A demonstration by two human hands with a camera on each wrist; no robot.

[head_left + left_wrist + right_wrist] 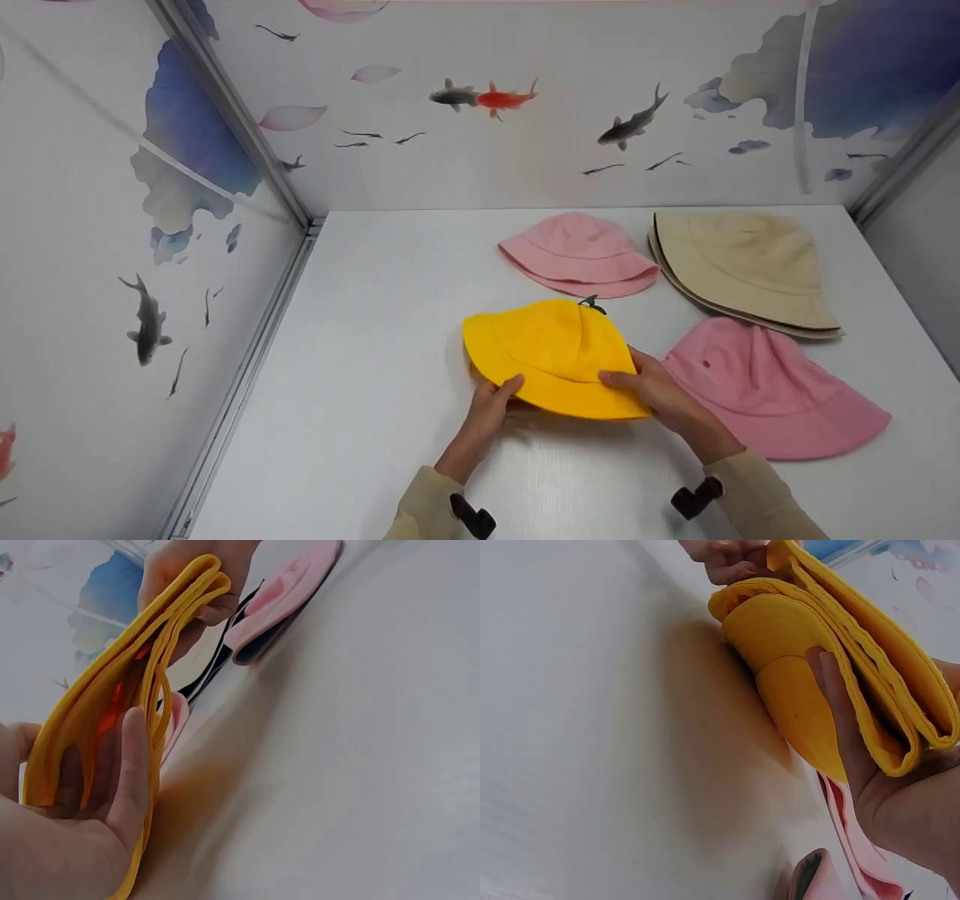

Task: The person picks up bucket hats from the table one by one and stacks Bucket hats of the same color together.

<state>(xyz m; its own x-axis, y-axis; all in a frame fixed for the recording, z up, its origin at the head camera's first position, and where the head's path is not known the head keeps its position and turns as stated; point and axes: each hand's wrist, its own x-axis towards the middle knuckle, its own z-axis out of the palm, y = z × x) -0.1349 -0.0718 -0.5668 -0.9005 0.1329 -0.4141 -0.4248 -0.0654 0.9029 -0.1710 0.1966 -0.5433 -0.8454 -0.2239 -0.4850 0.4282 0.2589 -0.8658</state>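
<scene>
Both hands hold a yellow bucket hat [559,345], folded flat, with a small dark green leaf-like tab [592,304] at its crown. My left hand [489,409] grips the lower left brim, thumb on the near face. At the right end of the brim, my right hand [656,390] pinches the cloth with its thumb in front and fingers behind. In the left wrist view, fingers of the left hand [75,832] reach between the hat's folded layers. The right wrist view has the hat close over the table, above its shadow, with the right hand [885,787] around the layered brim.
Behind the yellow hat lies a light pink bucket hat [577,251]. Beige hats with dark edging [750,270] are stacked at the back right. A darker pink hat [772,390] lies beside my right forearm. Printed wall panels [480,165] border the white table [360,315].
</scene>
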